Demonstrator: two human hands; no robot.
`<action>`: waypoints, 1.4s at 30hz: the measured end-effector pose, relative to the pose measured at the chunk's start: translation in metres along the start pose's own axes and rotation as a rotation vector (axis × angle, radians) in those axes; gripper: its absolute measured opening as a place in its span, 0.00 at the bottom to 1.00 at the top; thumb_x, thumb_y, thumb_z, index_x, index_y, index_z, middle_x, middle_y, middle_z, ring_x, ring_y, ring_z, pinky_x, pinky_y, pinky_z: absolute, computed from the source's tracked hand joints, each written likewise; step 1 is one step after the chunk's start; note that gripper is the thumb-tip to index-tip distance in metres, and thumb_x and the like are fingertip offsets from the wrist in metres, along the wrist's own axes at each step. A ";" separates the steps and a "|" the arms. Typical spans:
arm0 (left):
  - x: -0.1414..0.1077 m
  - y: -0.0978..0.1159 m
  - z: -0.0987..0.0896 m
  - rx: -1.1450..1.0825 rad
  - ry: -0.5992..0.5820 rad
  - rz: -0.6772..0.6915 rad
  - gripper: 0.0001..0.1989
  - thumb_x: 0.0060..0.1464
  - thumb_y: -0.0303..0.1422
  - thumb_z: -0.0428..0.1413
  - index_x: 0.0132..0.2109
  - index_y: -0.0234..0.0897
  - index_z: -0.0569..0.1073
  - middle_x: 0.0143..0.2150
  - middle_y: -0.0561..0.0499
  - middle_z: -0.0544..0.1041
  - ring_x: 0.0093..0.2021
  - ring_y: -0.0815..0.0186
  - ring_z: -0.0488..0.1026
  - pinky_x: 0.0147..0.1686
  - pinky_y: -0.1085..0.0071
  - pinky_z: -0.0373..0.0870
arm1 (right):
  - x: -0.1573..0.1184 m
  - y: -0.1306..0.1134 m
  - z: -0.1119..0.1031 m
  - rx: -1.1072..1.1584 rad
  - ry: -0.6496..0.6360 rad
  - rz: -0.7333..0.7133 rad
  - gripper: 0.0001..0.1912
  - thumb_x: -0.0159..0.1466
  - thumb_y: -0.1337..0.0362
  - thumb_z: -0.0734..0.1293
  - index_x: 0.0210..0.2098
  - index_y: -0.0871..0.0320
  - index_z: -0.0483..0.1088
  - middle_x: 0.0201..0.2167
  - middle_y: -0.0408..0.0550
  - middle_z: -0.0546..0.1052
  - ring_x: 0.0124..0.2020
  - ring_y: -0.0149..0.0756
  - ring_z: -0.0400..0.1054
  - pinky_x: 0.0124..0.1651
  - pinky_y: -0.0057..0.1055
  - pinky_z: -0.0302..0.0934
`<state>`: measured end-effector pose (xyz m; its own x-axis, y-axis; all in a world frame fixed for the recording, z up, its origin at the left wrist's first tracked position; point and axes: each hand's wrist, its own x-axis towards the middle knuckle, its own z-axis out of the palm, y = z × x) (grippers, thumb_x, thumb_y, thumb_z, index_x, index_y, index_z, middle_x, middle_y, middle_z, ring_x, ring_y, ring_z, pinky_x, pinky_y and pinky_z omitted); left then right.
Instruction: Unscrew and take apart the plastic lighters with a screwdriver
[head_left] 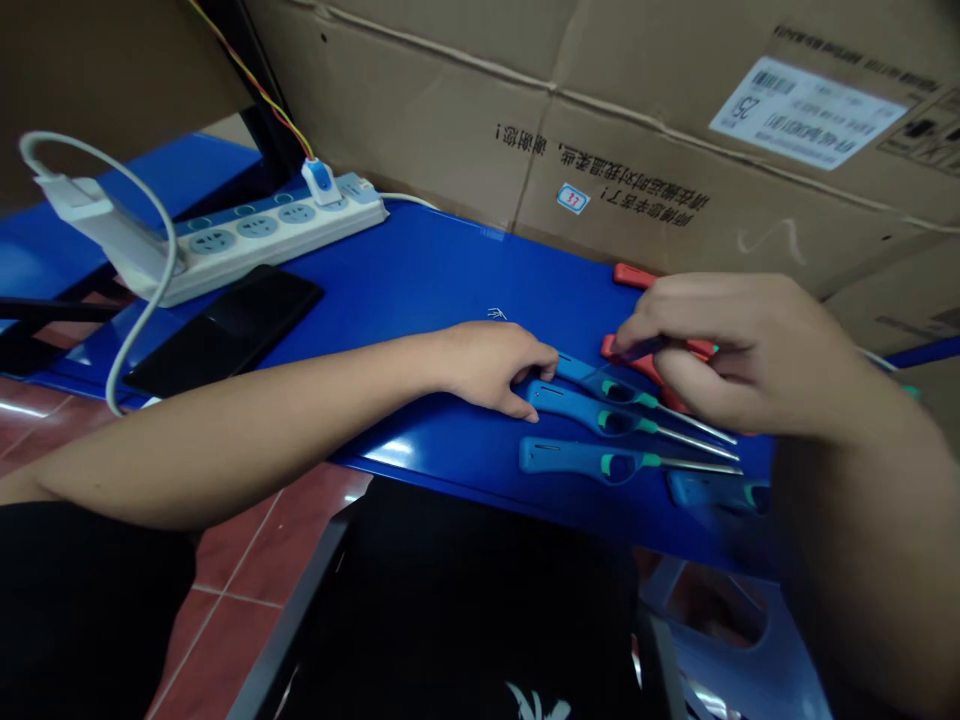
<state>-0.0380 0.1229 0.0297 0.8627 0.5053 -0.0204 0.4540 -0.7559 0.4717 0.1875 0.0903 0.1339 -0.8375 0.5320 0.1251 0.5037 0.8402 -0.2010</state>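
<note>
The right hand point(720, 350) pinches a thin dark strip point(637, 349) between thumb and forefinger, a narrow grip. The fingers hide much of it, and the view is too poor to say what it is, though it may be plastic. The pinch sits just over a red utility lighter point(651, 362), while a second red utility lighter point(631, 275) pokes out beyond the knuckles, mostly covered.

The left hand point(487, 370) reaches in from the left, palm down and fingers loosely curled. Its fingertips touch the uppermost blue utility lighter point(600, 380), though I can't tell whether they grip it. Two more blue utility lighters point(592, 415) lie just below it, side by side, their steel nozzles pointing right. A fourth lighter point(712, 490) is blurred and cut off by the right forearm point(847, 520).

All of them lie on a blue tabletop point(420, 270) — farther left sit a power strip point(262, 235) and a black phone point(225, 330), with a cardboard box point(600, 130) behind.
</note>
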 end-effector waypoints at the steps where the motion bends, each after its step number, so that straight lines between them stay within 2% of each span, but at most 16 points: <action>1: 0.000 0.001 0.000 0.002 0.005 0.001 0.21 0.51 0.43 0.64 0.49 0.38 0.74 0.35 0.52 0.76 0.33 0.65 0.72 0.31 0.72 0.60 | -0.002 0.000 0.004 -0.016 0.054 0.063 0.13 0.57 0.73 0.60 0.34 0.51 0.72 0.33 0.47 0.78 0.35 0.43 0.72 0.42 0.40 0.65; 4: -0.001 0.000 -0.001 -0.004 0.037 0.024 0.24 0.51 0.43 0.64 0.52 0.38 0.73 0.38 0.50 0.76 0.35 0.65 0.73 0.31 0.72 0.61 | -0.007 0.005 0.023 0.080 0.243 0.190 0.13 0.54 0.74 0.59 0.31 0.51 0.69 0.34 0.48 0.76 0.37 0.45 0.72 0.44 0.43 0.66; 6: -0.002 -0.001 -0.004 -0.006 0.064 0.065 0.26 0.51 0.43 0.65 0.54 0.37 0.72 0.42 0.48 0.77 0.37 0.64 0.74 0.33 0.72 0.63 | -0.011 0.014 0.033 0.293 0.461 0.286 0.12 0.53 0.75 0.59 0.30 0.51 0.67 0.34 0.49 0.74 0.40 0.47 0.72 0.47 0.46 0.66; 8: -0.004 -0.002 -0.007 -0.005 0.084 0.127 0.21 0.54 0.40 0.63 0.52 0.37 0.74 0.42 0.48 0.77 0.39 0.64 0.74 0.35 0.71 0.65 | -0.018 0.024 0.036 0.588 0.662 0.405 0.11 0.53 0.75 0.60 0.28 0.51 0.64 0.34 0.48 0.73 0.42 0.47 0.73 0.48 0.47 0.66; 10: -0.005 0.000 -0.011 0.018 0.089 0.182 0.11 0.58 0.34 0.59 0.48 0.38 0.76 0.41 0.48 0.78 0.39 0.65 0.75 0.39 0.71 0.66 | -0.024 0.033 0.033 0.849 0.732 0.531 0.11 0.53 0.75 0.60 0.26 0.51 0.62 0.30 0.46 0.70 0.40 0.46 0.74 0.47 0.46 0.67; 11: -0.006 0.002 -0.013 0.048 0.092 0.201 0.08 0.59 0.31 0.57 0.45 0.38 0.77 0.40 0.48 0.78 0.40 0.65 0.75 0.40 0.70 0.67 | -0.028 0.037 0.031 0.931 0.725 0.584 0.10 0.53 0.75 0.61 0.26 0.51 0.62 0.28 0.45 0.69 0.36 0.44 0.73 0.44 0.44 0.68; 13: -0.007 0.007 -0.015 0.129 0.085 0.219 0.08 0.61 0.29 0.54 0.41 0.40 0.79 0.39 0.48 0.79 0.41 0.63 0.76 0.41 0.69 0.68 | -0.031 0.041 0.029 1.031 0.655 0.654 0.09 0.52 0.73 0.61 0.25 0.51 0.61 0.24 0.43 0.66 0.26 0.38 0.69 0.32 0.38 0.67; 16: -0.008 0.016 -0.015 0.241 0.045 0.199 0.11 0.63 0.30 0.52 0.38 0.41 0.79 0.38 0.48 0.80 0.41 0.61 0.76 0.42 0.66 0.69 | -0.027 0.038 0.039 1.138 0.431 0.752 0.07 0.50 0.71 0.61 0.27 0.52 0.62 0.21 0.40 0.67 0.17 0.33 0.62 0.18 0.30 0.58; 19: -0.006 0.020 -0.014 0.308 -0.011 0.182 0.12 0.63 0.30 0.50 0.40 0.39 0.79 0.38 0.47 0.80 0.41 0.61 0.75 0.43 0.66 0.69 | -0.013 0.031 0.061 1.180 0.222 0.893 0.07 0.49 0.71 0.61 0.28 0.54 0.63 0.18 0.38 0.66 0.15 0.32 0.63 0.17 0.27 0.58; 22: -0.003 0.017 -0.013 0.279 -0.014 0.191 0.10 0.62 0.29 0.51 0.41 0.38 0.78 0.37 0.47 0.78 0.40 0.62 0.74 0.43 0.68 0.69 | -0.002 0.026 0.078 1.181 0.099 0.949 0.06 0.50 0.72 0.61 0.27 0.55 0.63 0.16 0.38 0.66 0.13 0.29 0.63 0.17 0.25 0.59; 26: 0.002 0.016 -0.010 0.214 -0.010 0.171 0.08 0.60 0.28 0.52 0.38 0.37 0.77 0.35 0.48 0.77 0.38 0.64 0.73 0.42 0.70 0.68 | 0.002 0.027 0.085 1.208 0.076 0.977 0.04 0.53 0.71 0.62 0.27 0.56 0.63 0.14 0.37 0.66 0.11 0.28 0.61 0.15 0.23 0.56; 33: 0.005 0.020 -0.007 0.202 -0.034 0.058 0.04 0.54 0.26 0.55 0.35 0.36 0.75 0.34 0.50 0.75 0.33 0.66 0.71 0.36 0.71 0.66 | 0.002 0.026 0.086 1.129 0.062 0.986 0.05 0.53 0.72 0.61 0.27 0.56 0.65 0.14 0.38 0.68 0.13 0.30 0.65 0.16 0.23 0.59; 38: 0.009 0.017 -0.007 0.001 -0.077 0.017 0.03 0.52 0.26 0.55 0.35 0.35 0.73 0.31 0.52 0.74 0.28 0.70 0.68 0.30 0.74 0.62 | 0.003 0.025 0.086 1.094 0.054 0.974 0.06 0.53 0.73 0.60 0.28 0.56 0.65 0.13 0.38 0.67 0.13 0.31 0.66 0.16 0.23 0.60; 42: 0.009 0.014 -0.008 -0.178 -0.114 -0.088 0.04 0.54 0.28 0.53 0.36 0.35 0.73 0.27 0.56 0.72 0.25 0.73 0.66 0.27 0.76 0.60 | 0.004 0.025 0.086 1.070 0.047 0.952 0.06 0.55 0.74 0.60 0.28 0.57 0.64 0.14 0.38 0.67 0.14 0.30 0.67 0.16 0.22 0.58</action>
<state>-0.0257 0.1201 0.0436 0.8456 0.5084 -0.1630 0.4910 -0.6206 0.6114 0.1786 0.1041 0.0456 -0.2598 0.8580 -0.4430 0.4419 -0.3023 -0.8446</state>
